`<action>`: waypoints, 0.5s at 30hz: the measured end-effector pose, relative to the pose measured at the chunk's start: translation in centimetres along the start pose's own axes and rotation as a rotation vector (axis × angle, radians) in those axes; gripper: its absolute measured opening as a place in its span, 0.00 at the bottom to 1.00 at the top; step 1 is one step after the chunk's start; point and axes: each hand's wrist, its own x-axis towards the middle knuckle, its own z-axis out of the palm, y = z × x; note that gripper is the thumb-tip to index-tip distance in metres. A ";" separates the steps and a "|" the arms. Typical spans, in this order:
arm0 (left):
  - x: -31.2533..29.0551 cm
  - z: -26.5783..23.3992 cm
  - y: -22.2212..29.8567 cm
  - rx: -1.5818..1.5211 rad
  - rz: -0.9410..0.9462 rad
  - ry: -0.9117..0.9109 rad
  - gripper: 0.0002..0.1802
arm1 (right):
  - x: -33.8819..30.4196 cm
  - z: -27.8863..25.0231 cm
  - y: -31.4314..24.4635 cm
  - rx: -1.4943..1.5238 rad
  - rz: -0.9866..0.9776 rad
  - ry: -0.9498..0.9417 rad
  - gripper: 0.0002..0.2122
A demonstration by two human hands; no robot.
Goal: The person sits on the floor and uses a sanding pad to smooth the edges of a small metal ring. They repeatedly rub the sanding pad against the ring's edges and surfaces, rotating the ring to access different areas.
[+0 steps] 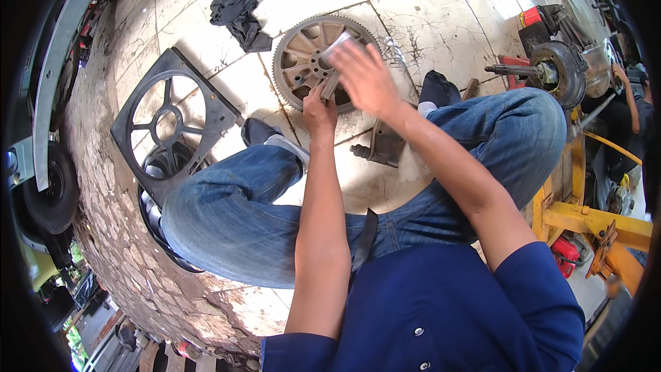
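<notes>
The left hand is closed around a short grey-brown bar, its fingers wrapped at the near end, over the near rim of a large toothed wheel. The right hand is open and palm down, its fingers stretched out and slightly apart, just to the right of the bar. A pale, shiny piece shows by its fingertips; blur and glare hide whether the hand has hold of it, and whether it joins the bar.

The bar's long axis points away from the person, leaning a little to the right, across the wheel's near half. The wheel lies flat, straight ahead between the feet, and reaches beyond both hands; the left hand is nearer to its near edge, while the right hand covers part of its right side.

Nearer the person, a blocky metal part sits on the tiled floor between the legs. Beyond the wheel, to the left, lies a crumpled black cloth. Farther left, a black shroud with a big round opening stands tilted beside the left knee. To the right are a round-drummed machine part and a yellow frame.
</notes>
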 end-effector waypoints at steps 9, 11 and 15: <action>0.6 -1.9 2.7 -0.039 -0.204 -0.145 0.18 | -2.2 1.0 9.4 -0.193 0.495 0.012 0.16; 0.6 -2.2 2.4 -0.102 -0.187 -0.154 0.20 | -3.0 2.2 10.9 -0.024 0.773 0.100 0.17; 1.4 -4.6 4.8 -0.066 -0.180 -0.205 0.29 | -4.1 3.1 10.0 0.257 0.916 0.019 0.17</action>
